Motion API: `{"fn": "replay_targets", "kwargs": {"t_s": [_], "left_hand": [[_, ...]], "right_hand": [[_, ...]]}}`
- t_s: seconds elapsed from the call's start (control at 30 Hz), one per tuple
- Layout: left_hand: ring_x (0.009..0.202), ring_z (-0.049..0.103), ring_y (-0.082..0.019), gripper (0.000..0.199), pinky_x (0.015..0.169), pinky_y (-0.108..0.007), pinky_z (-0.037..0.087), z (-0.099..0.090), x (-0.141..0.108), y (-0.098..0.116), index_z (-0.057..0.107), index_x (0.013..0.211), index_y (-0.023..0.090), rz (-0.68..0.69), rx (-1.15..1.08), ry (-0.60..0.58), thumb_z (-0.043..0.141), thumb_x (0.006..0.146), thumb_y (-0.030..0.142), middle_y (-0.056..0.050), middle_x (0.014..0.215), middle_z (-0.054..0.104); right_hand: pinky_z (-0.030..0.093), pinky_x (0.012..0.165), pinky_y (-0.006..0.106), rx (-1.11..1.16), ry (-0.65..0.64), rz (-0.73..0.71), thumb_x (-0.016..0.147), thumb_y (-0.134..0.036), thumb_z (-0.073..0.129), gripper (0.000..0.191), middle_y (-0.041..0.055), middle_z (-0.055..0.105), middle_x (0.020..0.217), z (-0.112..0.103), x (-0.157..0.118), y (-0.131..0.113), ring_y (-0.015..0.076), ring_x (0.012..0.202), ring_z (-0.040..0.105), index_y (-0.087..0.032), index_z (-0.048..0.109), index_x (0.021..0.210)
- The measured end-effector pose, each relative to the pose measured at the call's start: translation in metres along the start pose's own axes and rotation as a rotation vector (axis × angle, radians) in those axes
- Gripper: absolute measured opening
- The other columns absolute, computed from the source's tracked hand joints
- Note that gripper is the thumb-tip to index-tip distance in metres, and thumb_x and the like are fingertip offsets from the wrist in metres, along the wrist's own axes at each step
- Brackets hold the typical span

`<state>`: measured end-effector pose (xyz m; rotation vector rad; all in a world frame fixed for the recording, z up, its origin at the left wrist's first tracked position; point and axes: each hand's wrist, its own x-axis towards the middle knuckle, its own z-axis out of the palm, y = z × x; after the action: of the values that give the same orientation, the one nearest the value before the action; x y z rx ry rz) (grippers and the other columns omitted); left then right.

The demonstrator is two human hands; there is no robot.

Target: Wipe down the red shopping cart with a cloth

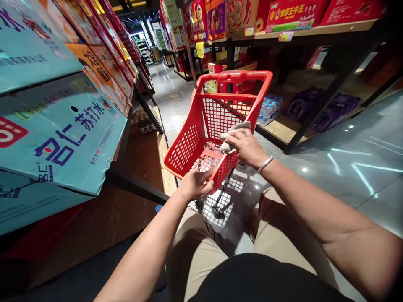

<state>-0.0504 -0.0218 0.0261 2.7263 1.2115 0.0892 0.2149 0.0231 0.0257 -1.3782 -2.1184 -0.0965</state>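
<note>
Left hand (195, 184) grips red basket (189, 147) rim; right hand (247, 147) clutches cloth (233, 132).

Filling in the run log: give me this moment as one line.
left hand: grips red basket near rim | right hand: presses grey cloth on rim | setting: shop aisle, shelves both sides

At frame centre the shopping basket (201, 138) is bright red with a square lattice of holes. The cloth (234, 131) on it is pale beige. At left, cartons (59, 138) are turquoise with dark blue lettering. The floor (362, 167) is glossy grey. The trousers (195, 247) are khaki.
</note>
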Motion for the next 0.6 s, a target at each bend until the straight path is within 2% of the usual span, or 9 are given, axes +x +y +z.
{"fn": "replay_targets", "kwargs": {"t_s": [0.1, 0.17, 0.27, 0.3, 0.37, 0.47, 0.53, 0.6], "left_hand": [[0.085, 0.07, -0.023, 0.041, 0.075, -0.031, 0.05, -0.005, 0.001, 0.014, 0.067, 0.125, 0.025, -0.152, 0.011, -0.028, 0.043, 0.093, 0.034, -0.006, 0.091, 0.075], [0.091, 0.07, -0.024, 0.038, 0.077, -0.032, 0.051, -0.006, 0.004, 0.025, 0.068, 0.117, 0.024, -0.252, 0.015, -0.034, 0.039, 0.095, 0.035, -0.007, 0.096, 0.075], [0.098, 0.071, -0.026, 0.046, 0.08, -0.035, 0.051, -0.002, 0.01, 0.036, 0.062, 0.129, 0.026, -0.351, -0.013, 0.033, 0.029, 0.102, 0.043, -0.008, 0.106, 0.076], [0.098, 0.071, -0.026, 0.05, 0.08, -0.035, 0.051, 0.001, 0.011, 0.037, 0.061, 0.13, 0.026, -0.375, -0.02, 0.045, 0.025, 0.103, 0.047, -0.009, 0.107, 0.076], [0.096, 0.072, -0.029, 0.059, 0.078, -0.036, 0.051, 0.006, 0.013, 0.035, 0.066, 0.121, 0.022, -0.419, -0.009, 0.026, 0.019, 0.103, 0.053, -0.012, 0.102, 0.076], [0.092, 0.072, -0.031, 0.066, 0.075, -0.037, 0.049, 0.012, 0.014, 0.029, 0.069, 0.102, 0.018, -0.421, 0.05, 0.001, 0.018, 0.101, 0.059, -0.015, 0.096, 0.075], [0.092, 0.072, -0.03, 0.063, 0.075, -0.036, 0.049, 0.013, 0.013, 0.024, 0.067, 0.109, 0.019, -0.394, 0.083, 0.03, 0.02, 0.101, 0.059, -0.014, 0.098, 0.075], [0.091, 0.071, -0.027, 0.059, 0.073, -0.033, 0.048, 0.013, 0.012, 0.019, 0.063, 0.116, 0.022, -0.381, 0.101, 0.045, 0.02, 0.102, 0.058, -0.011, 0.097, 0.075]], "right_hand": [[0.04, 0.11, 0.05, 0.066, 0.141, 0.064, 0.087, -0.011, 0.054, 0.047, 0.0044, 0.057, 0.139, 0.019, -0.015, -0.004, 0.0271, 0.126, 0.046, -0.028, 0.065, 0.129], [0.039, 0.112, 0.052, 0.098, 0.252, 0.161, 0.085, -0.014, 0.055, 0.052, 0.0061, 0.048, 0.146, 0.038, -0.031, -0.015, 0.0293, 0.13, 0.043, -0.029, 0.059, 0.135], [0.038, 0.112, 0.056, 0.149, 0.362, 0.244, 0.084, -0.016, 0.055, 0.061, 0.0107, 0.039, 0.15, 0.065, -0.06, -0.047, 0.0325, 0.134, 0.04, -0.028, 0.05, 0.143], [0.039, 0.111, 0.056, 0.17, 0.364, 0.232, 0.085, -0.018, 0.056, 0.061, 0.0117, 0.038, 0.15, 0.073, -0.069, -0.059, 0.0329, 0.134, 0.04, -0.029, 0.048, 0.145], [0.041, 0.11, 0.053, 0.205, 0.341, 0.148, 0.086, -0.02, 0.057, 0.058, 0.0113, 0.039, 0.148, 0.08, -0.084, -0.078, 0.0319, 0.132, 0.04, -0.03, 0.05, 0.143], [0.041, 0.112, 0.049, 0.177, 0.261, -0.01, 0.087, -0.017, 0.056, 0.052, 0.0071, 0.047, 0.144, 0.072, -0.084, -0.081, 0.0291, 0.129, 0.041, -0.032, 0.057, 0.137], [0.04, 0.112, 0.049, 0.111, 0.19, -0.053, 0.087, -0.013, 0.053, 0.054, 0.0045, 0.05, 0.144, 0.055, -0.069, -0.061, 0.0285, 0.128, 0.04, -0.034, 0.059, 0.136], [0.041, 0.109, 0.049, 0.047, 0.151, -0.012, 0.085, -0.009, 0.052, 0.057, 0.0034, 0.052, 0.146, 0.034, -0.047, -0.029, 0.0294, 0.126, 0.039, -0.033, 0.061, 0.136]]}}
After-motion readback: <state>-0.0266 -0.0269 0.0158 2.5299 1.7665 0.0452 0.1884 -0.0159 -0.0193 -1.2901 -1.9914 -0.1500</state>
